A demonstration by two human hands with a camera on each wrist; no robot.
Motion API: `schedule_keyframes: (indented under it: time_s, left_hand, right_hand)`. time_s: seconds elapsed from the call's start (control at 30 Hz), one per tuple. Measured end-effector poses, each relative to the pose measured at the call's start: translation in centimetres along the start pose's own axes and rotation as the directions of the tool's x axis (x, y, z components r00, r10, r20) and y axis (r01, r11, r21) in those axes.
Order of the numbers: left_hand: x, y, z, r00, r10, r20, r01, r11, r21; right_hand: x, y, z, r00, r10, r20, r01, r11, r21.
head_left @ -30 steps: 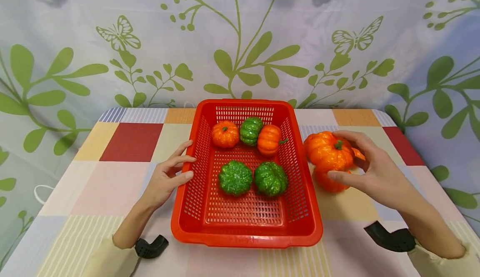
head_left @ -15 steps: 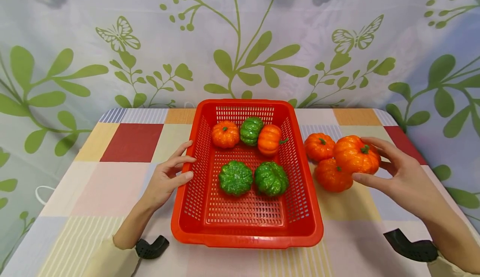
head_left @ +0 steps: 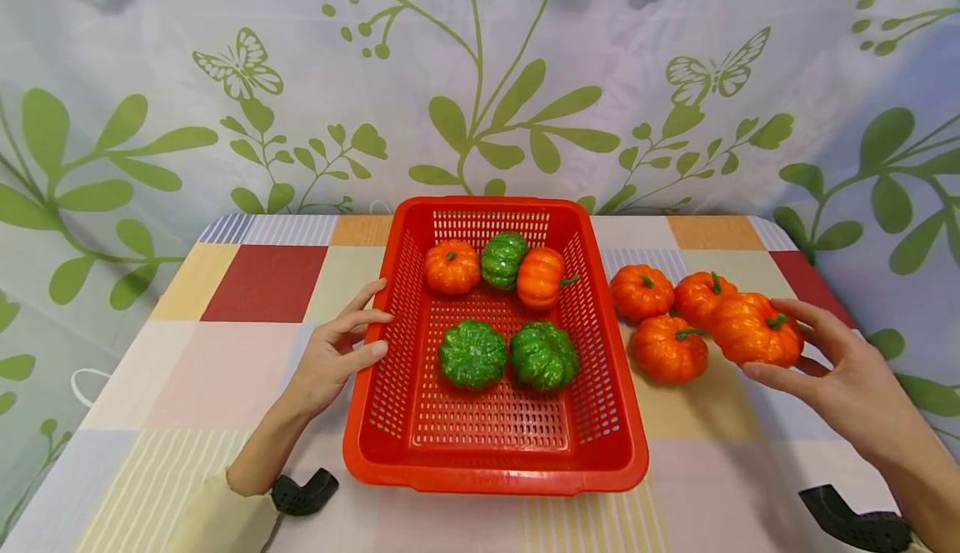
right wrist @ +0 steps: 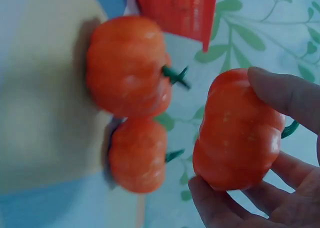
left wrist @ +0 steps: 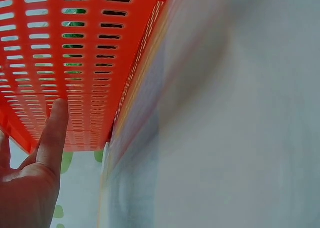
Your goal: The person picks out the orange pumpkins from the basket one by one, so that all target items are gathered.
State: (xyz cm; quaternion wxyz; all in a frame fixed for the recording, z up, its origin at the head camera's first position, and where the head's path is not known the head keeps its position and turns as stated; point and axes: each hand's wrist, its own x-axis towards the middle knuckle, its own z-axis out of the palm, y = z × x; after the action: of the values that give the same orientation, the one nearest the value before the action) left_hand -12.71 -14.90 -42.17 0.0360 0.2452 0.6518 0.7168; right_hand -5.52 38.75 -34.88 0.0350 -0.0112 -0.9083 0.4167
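My right hand (head_left: 847, 378) holds a small orange pumpkin (head_left: 756, 330) above the table, thumb on one side and fingers on the other. In the right wrist view this held pumpkin (right wrist: 240, 133) shows its ribbed side, its green stem partly behind it. Left of it lie other orange pumpkins: one near the basket's far right side (head_left: 641, 293), one in front (head_left: 669, 350), and one partly covered by the held one (head_left: 699, 296). My left hand (head_left: 330, 357) touches the left rim of a red plastic basket (head_left: 495, 480) with extended fingers; in the left wrist view a finger (left wrist: 57, 133) lies against its slotted wall.
Inside the basket are two orange pumpkins (head_left: 452, 267) and several green ones (head_left: 472, 355). A patchwork cloth (head_left: 225, 370) covers the table. A leaf-patterned curtain (head_left: 300, 78) hangs behind its far edge. Both wrists wear black mounts (head_left: 303, 492).
My right hand has carried the held pumpkin right and toward me, away from the basket, uncovering the pumpkins on the table. The left hand and basket have stayed put.
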Motion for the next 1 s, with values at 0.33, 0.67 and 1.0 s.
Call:
schedule_keyframes:
  time_s: [0.33, 0.67, 1.0]
  left_hand:
    - [-0.1, 0.0, 0.1, 1.0, 0.002, -0.001, -0.002, 1.0, -0.001]
    - [-0.2, 0.1, 0.0, 1.0, -0.01, -0.013, 0.01, 1.0, 0.014]
    - [-0.1, -0.1, 0.0, 1.0, 0.002, -0.005, -0.002, 1.0, 0.005]
  right_hand:
    - [0.6, 4.0, -0.2, 1.0, -0.002, 0.013, 0.003, 0.998, -0.062]
    - [0.6, 6.1, 0.7, 0.997, 0.009, 0.074, -0.002, 0.996, -0.093]
    - [0.6, 6.5, 1.3, 0.994, -0.002, 0.114, 0.012, 0.996, -0.092]
